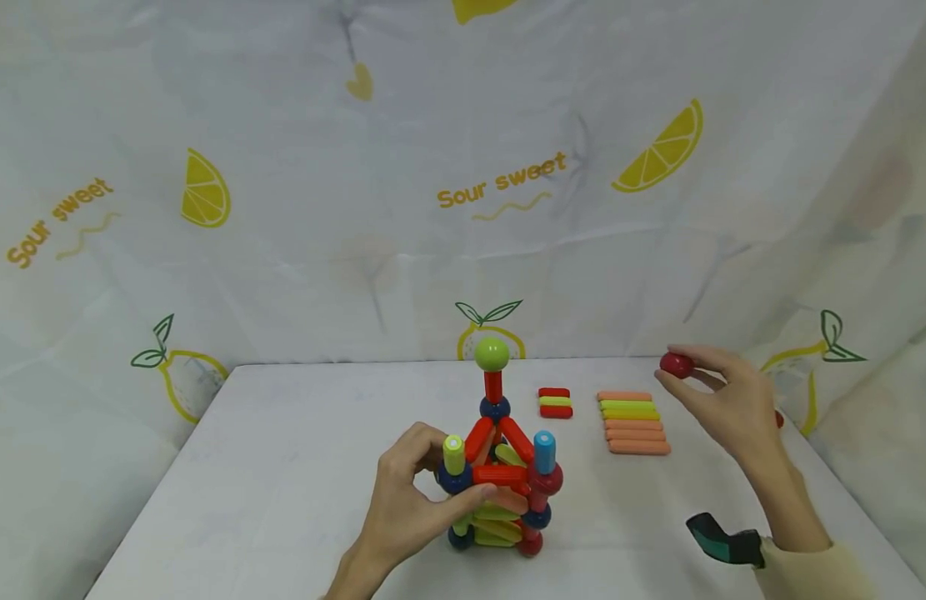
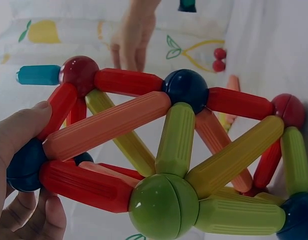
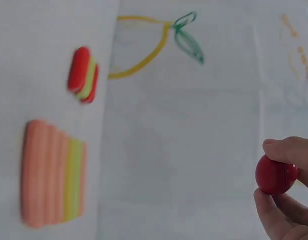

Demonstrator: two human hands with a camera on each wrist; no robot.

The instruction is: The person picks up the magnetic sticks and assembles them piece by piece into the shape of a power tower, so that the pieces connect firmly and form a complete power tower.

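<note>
My left hand [image 1: 406, 500] grips the side of a structure built of coloured rods and balls [image 1: 500, 475], which stands on the white table. In the left wrist view, thumb and fingers lie around a dark blue ball [image 2: 26, 165] and the rods joined to it. A light green ball [image 1: 492, 354] tops the structure on a red rod; a short green rod [image 1: 453, 454] and a blue rod [image 1: 544, 452] stick up from its front corners. At the right, my right hand [image 1: 733, 404] pinches a red ball [image 1: 676, 365] between thumb and fingers, raised above the table.
Right of the structure lies a row of long orange and yellow rods [image 1: 635, 435]. Behind it are short red and green rods [image 1: 556, 402]. Red balls [image 2: 219, 59] sit near the table's right edge, partly hidden by my right wrist in the head view. A lemon-print curtain [image 1: 320, 292] hangs behind.
</note>
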